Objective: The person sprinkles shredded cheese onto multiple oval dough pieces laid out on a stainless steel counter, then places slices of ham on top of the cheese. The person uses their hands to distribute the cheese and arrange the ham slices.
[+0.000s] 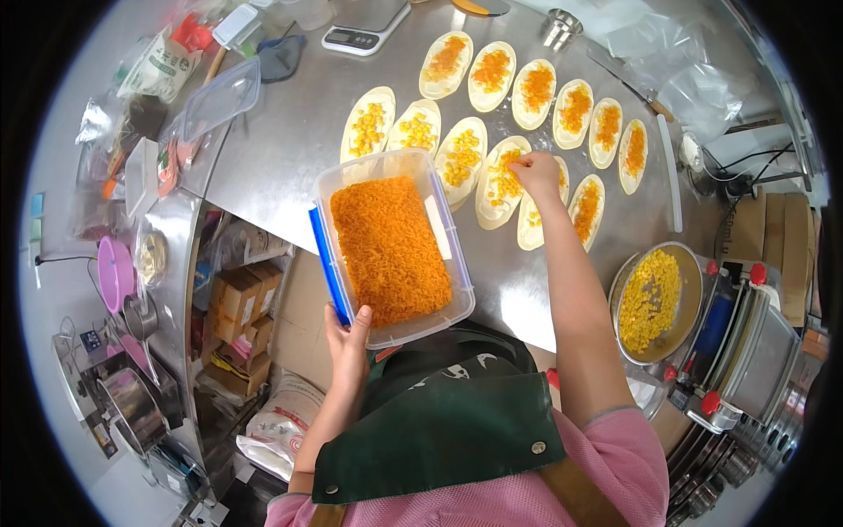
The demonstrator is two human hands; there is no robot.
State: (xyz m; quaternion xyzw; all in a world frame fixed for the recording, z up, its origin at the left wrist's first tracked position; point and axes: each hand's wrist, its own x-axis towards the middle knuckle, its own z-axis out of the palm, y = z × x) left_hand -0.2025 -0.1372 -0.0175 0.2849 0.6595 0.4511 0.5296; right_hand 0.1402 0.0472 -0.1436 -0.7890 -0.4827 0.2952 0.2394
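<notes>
My left hand (349, 336) grips the lower left corner of a clear plastic container (423, 336) with blue side latches, filled with orange shreds (392, 253). Over an oval dough piece (490, 207) topped with corn kernels, my right hand (535, 172) has its fingertips pinched together at the topping; whether shreds are between them is hidden. Several flat oval dough pieces lie in two rows. Those in the far row, such as one dough oval (533, 109), bear orange shreds; three at the near row's left show corn, partly behind the container.
A steel bowl of corn kernels (652, 303) stands at the right, beside a metal machine with red knobs (744, 356). Along the far side are a digital scale (359, 39) and a steel cup (561, 27). A long knife (625, 82) and a white rod (670, 174) lie at the right.
</notes>
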